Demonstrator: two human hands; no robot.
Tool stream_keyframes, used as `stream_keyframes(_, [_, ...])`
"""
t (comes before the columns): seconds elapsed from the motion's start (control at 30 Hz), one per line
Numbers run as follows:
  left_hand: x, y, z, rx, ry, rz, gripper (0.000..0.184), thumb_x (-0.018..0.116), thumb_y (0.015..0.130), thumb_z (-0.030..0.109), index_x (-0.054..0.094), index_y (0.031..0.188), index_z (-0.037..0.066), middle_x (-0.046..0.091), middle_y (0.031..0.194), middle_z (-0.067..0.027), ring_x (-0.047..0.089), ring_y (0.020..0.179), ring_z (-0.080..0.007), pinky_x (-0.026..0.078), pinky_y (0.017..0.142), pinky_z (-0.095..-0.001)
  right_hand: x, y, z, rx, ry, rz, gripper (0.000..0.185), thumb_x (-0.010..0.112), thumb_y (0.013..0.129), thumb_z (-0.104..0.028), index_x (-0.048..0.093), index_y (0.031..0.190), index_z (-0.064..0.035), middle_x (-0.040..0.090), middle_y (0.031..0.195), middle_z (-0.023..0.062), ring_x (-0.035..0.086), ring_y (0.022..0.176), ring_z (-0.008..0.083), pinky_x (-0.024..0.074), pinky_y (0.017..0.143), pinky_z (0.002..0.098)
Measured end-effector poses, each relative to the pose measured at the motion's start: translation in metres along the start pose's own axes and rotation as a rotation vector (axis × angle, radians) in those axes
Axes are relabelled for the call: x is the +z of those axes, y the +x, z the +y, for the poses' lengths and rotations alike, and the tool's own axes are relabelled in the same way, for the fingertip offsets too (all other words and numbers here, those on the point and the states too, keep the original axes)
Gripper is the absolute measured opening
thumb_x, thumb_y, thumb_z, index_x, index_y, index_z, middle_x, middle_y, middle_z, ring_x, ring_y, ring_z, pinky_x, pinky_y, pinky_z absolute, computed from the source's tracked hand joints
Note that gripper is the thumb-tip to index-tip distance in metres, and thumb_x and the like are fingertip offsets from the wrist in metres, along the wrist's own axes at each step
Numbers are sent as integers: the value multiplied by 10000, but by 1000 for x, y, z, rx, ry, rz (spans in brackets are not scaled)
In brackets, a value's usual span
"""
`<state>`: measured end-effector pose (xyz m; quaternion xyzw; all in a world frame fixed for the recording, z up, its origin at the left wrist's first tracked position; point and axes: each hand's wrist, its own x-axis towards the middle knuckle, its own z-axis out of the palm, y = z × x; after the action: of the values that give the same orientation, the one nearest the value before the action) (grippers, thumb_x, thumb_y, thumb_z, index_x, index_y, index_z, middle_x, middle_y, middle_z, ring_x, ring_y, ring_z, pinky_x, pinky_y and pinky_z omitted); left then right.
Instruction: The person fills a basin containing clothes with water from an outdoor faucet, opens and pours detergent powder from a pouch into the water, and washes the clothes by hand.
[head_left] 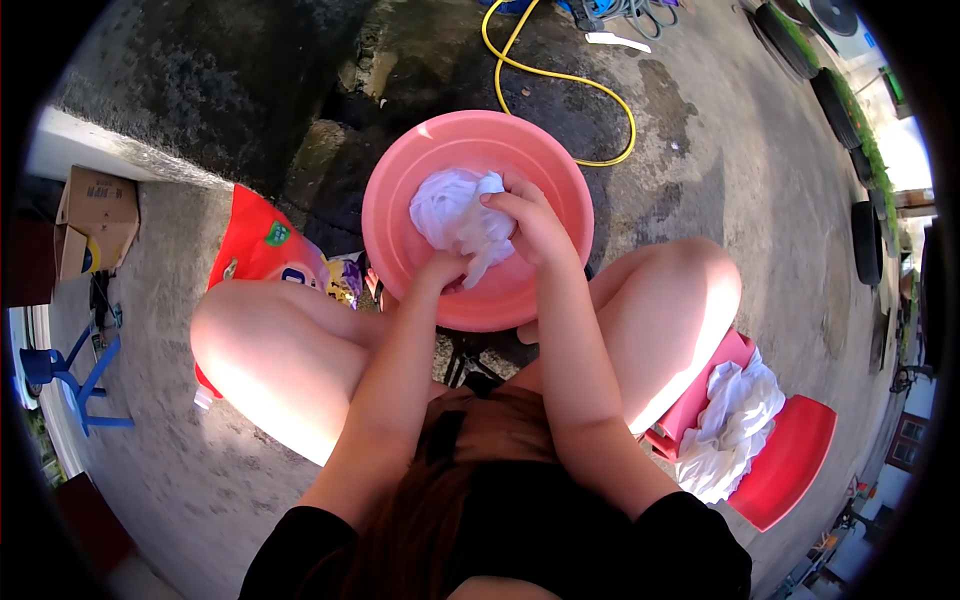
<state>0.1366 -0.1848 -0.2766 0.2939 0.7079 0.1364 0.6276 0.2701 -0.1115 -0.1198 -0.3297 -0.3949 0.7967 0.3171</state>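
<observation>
While the white cloth (440, 205) lies bunched inside the pink basin (397, 160), just above the middle of the frame, you do best to handle it low, so any drips fall back in. It looks wet and limp, so gather a full fold instead of a thin edge, and bring both sides together with even pressure; a hard pull between two points could stretch the fabric. Turn it a portion at a time, so that no part gets missed.

Your right hand (538, 220), on the basin's right side, is nearly closed, thumb and fingers pinching the upper right part of the cloth. Your left hand (447, 268), toward the lower left of the basin, is curled around the cloth's lower end; its fingertips are partly hidden, so you cannot tell how firm that hold is.

Your bent legs (665, 310) flank the basin, so mind that a knee does not knock it. Another white cloth (735, 420) hangs over a red seat (795, 460) at the lower right of the frame, well apart from both hands.
</observation>
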Motion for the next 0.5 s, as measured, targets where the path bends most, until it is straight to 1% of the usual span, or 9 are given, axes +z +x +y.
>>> stream_keyframes(0.03, [-1,3,-6,-20,3,24,379,478,841,397,560,933,39,574,658,-65,534,478,-150,431,415,-275,-1,-2,-4,-14,52,-22,269,577,742,-87,526,993,-5,573,852,50,557,774,135,453,717,265])
stream_keyframes(0.1, [-4,0,-8,-110,53,70,392,465,855,348,561,1014,4,531,613,-68,506,455,-172,421,409,-319,-5,-5,-11,-41,155,-65,286,583,727,-68,523,999,-2,575,881,54,555,805,134,446,739,267])
stream_keyframes(0.2, [-3,2,-15,-41,11,129,361,496,831,382,552,914,36,503,591,-59,516,499,-178,431,466,-305,-4,-10,-24,-79,119,-101,305,590,712,-47,520,1005,1,577,908,60,560,824,138,448,744,271])
stream_keyframes(0.3, [1,86,-63,614,6,962,364,494,798,315,549,965,-4,535,613,-109,565,604,-274,475,599,-370,-4,-11,-32,-111,-226,-54,337,591,699,-36,518,1024,14,578,927,62,568,842,167,448,755,280])
stream_keyframes(0.37, [-13,43,-29,751,157,1116,343,494,761,232,564,980,-23,586,699,-161,585,714,-338,467,684,-412,-8,-3,-32,-171,-589,5,360,599,681,-42,525,1027,21,591,927,89,578,853,192,452,757,294])
stream_keyframes(0.4, [-17,24,-17,687,203,1089,333,493,749,196,573,986,-25,599,749,-182,588,758,-359,464,714,-427,-10,3,-31,-200,-772,31,371,604,672,-45,529,1029,25,597,927,103,583,859,204,454,758,302])
stream_keyframes(0.43, [-22,5,-6,624,251,1060,327,492,738,159,581,992,-27,613,799,-202,592,803,-381,460,744,-443,-11,9,-27,-158,-908,55,389,612,662,-53,532,1034,27,600,929,123,588,864,213,458,757,309])
stream_keyframes(0.5, [-36,-3,17,274,268,795,315,490,726,96,601,998,-17,619,912,-232,588,872,-403,454,778,-461,-10,30,-24,-103,-1189,105,424,627,643,-70,538,1044,32,607,933,162,598,874,231,466,755,325])
